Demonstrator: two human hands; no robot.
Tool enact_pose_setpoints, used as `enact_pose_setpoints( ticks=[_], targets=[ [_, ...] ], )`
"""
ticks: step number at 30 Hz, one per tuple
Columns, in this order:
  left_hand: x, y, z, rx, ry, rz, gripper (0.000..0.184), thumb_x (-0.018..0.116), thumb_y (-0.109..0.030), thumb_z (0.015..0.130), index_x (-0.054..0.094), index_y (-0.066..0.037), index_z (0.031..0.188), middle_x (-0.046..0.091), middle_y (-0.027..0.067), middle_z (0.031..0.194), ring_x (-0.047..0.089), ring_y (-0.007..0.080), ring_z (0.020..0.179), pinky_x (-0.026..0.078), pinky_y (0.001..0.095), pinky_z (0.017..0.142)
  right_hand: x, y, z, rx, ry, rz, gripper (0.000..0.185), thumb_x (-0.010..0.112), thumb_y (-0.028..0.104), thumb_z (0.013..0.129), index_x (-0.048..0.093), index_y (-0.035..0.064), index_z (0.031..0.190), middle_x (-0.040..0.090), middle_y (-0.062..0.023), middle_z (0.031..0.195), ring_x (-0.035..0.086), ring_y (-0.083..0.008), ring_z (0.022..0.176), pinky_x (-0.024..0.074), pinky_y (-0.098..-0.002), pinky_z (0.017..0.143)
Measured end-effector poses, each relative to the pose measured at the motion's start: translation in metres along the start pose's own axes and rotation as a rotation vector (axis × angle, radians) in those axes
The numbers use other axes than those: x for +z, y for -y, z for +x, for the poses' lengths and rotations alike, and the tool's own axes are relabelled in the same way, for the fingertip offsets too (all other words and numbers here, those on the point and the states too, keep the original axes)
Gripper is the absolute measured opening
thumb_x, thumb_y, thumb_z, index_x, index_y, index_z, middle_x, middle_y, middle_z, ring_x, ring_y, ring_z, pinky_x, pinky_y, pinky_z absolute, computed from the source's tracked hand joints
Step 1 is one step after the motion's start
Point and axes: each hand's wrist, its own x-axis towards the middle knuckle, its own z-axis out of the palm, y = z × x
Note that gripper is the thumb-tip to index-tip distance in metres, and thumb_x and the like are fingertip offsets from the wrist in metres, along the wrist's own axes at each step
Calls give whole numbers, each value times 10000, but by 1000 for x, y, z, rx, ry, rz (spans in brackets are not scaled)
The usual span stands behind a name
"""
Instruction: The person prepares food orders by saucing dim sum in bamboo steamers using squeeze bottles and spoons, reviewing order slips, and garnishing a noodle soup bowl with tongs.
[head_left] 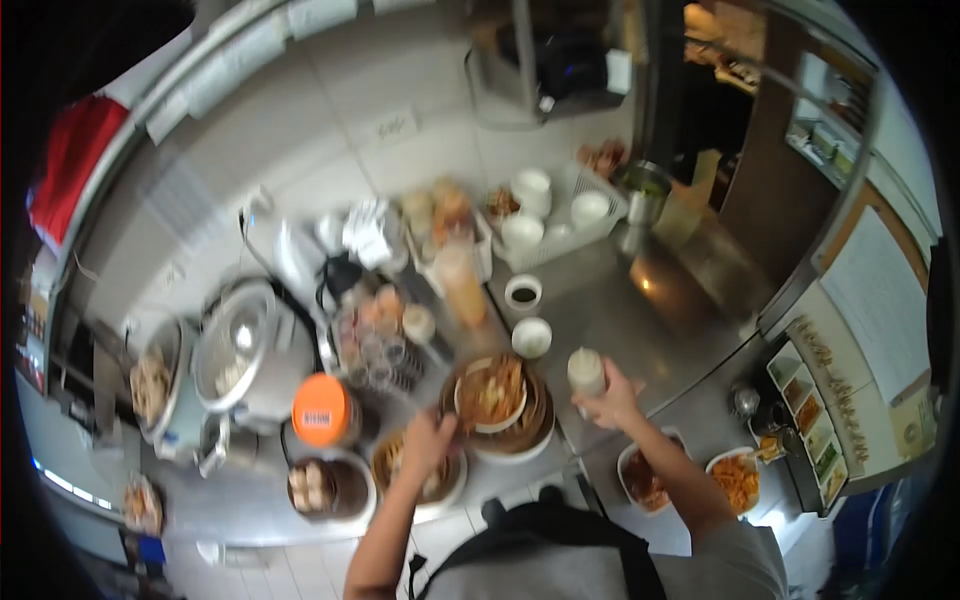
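My right hand is wrapped round a squeeze bottle with pale contents, held upright right of the bamboo steamer. At the left side of that bamboo steamer, my left hand has its fingers curled together. Blur hides what they grip, if anything. A white bowl of food, orange-brown with pale pieces, sits in the steamer. Below my left wrist stands another round basket with food in it, partly covered by my arm. A small white bowl and a cup of dark sauce are behind the bottle.
An orange-lidded tub and a small steamer of buns stand to the left, near a large pot. Behind are a blurred orange bottle and a white crate of bowls. Containers of red food sit at right.
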Motion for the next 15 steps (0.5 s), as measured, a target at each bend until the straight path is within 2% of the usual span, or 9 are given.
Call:
enact_pose_setpoints(
  ticks=[1,4,5,8,12,15],
  targets=[
    [-10,-19,-5,-103,94,-86,367,520,-238,871,586,61,1072,646,226,679,673,305,595,538,392,593,-6,9,0,27,-15,-28,814,847,165,593,454,50,1297,620,-110,1146,580,-211,1080,441,-335,944],
    [-10,-24,-8,-151,97,-265,331,503,-170,883,567,74,1097,630,169,590,649,224,480,531,326,471,-19,-2,3,-31,-114,-130,765,820,231,623,473,77,1286,629,-141,1142,609,-268,1060,452,-355,927],
    [-11,-24,-8,-150,125,-273,320,485,-135,892,546,90,1112,635,165,604,657,218,494,531,312,445,-24,-8,2,-11,-136,-58,757,812,178,615,478,88,1288,634,-125,1126,614,-257,1030,457,-348,913],
    [-11,-21,-7,-153,124,-289,309,479,-124,892,545,88,1107,641,165,621,657,216,496,532,314,451,-42,1,-3,85,-217,0,758,811,134,607,480,95,1289,638,-111,1098,613,-239,1005,457,-339,907],
    [-11,-17,-8,-146,122,-307,303,473,-113,895,546,84,1113,647,157,638,656,206,501,530,308,451,-55,-32,1,-23,-274,142,796,828,130,603,450,44,1298,622,-98,1123,595,-208,1031,460,-335,910],
    [-13,-21,-10,-135,116,-302,301,472,-111,897,547,82,1115,649,151,644,655,201,505,530,300,456,-64,-32,-1,62,-282,107,810,834,135,611,430,22,1304,610,-101,1147,585,-204,1052,458,-335,916]
  ],
)
